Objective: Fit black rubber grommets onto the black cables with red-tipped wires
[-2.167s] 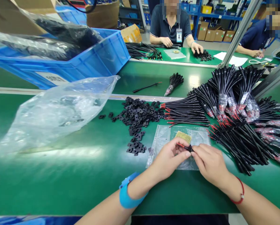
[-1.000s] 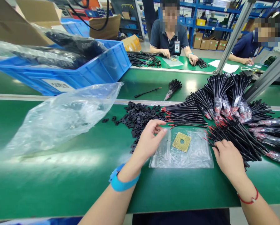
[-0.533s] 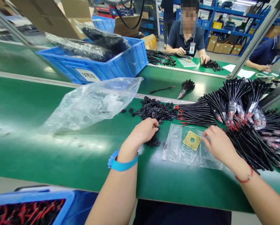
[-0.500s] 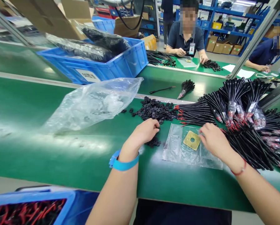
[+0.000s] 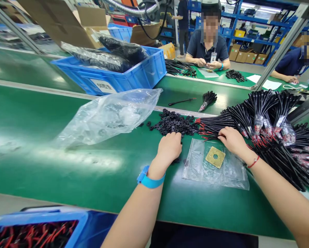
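Note:
My left hand (image 5: 170, 146) is at the near edge of a pile of small black plastic pieces (image 5: 175, 122). Its fingers curl downward, and whatever is between them is hidden. Over the ends of a row of black cables (image 5: 213, 122) with red-tipped wires, my right hand (image 5: 232, 139) has thumb and fingers closed on a black cable. Between and in front of my hands, a square brass-coloured plate (image 5: 215, 157) with a centre hole lies on a flat clear plastic bag (image 5: 195, 165).
A large clear bag (image 5: 110, 115) lies left of the pile. Behind it stands a blue crate (image 5: 133, 77) with wrapped bundles. Tied cable bundles (image 5: 260, 110) are heaped at right. A blue bin (image 5: 83, 224) of red and black wires sits at lower left. A co-worker (image 5: 207, 48) sits opposite.
My right hand has moved from beside the brass-coloured plate up to the cable row. My left hand stays by the black pieces, turned slightly. The co-worker opposite has brought both hands together.

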`<control>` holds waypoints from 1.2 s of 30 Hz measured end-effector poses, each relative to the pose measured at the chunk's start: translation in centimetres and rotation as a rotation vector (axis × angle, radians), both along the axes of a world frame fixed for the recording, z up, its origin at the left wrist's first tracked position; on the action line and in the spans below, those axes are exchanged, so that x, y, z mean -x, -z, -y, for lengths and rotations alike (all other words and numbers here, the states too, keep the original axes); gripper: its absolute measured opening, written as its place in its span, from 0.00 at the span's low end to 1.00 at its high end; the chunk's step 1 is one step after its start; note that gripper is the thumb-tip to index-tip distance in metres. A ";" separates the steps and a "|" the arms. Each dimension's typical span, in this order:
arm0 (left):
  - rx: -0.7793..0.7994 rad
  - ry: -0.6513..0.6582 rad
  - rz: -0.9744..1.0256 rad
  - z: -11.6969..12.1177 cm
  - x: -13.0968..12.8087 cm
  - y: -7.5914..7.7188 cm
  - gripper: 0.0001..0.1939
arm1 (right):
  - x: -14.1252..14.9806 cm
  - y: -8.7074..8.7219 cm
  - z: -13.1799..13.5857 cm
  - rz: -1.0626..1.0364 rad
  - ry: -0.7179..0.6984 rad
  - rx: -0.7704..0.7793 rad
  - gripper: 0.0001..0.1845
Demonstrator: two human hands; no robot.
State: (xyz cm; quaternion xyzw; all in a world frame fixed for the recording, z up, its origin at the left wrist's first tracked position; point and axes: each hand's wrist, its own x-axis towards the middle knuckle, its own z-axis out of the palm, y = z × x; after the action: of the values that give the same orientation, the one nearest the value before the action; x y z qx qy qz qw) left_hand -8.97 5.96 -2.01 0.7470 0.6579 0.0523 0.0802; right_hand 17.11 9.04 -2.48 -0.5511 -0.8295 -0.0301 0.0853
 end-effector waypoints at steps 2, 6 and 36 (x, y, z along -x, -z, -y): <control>-0.022 0.001 0.037 -0.1 -0.2 -0.1 0.03 | -0.7 -0.6 0.5 -0.065 0.002 -0.031 0.11; -0.033 0.065 0.126 -0.2 -1.0 0.1 0.03 | -2.0 -2.7 2.8 -0.417 -0.025 -0.173 0.16; 0.205 0.111 1.107 2.4 -7.1 1.7 0.13 | -2.8 0.9 10.5 -0.546 -0.032 0.108 0.17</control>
State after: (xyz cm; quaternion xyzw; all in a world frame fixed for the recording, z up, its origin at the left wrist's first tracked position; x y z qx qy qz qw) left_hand -1.91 3.60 -3.66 0.6300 0.4793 0.3679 0.4879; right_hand 19.92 -1.51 -3.42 -0.5295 -0.7847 0.1655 0.2767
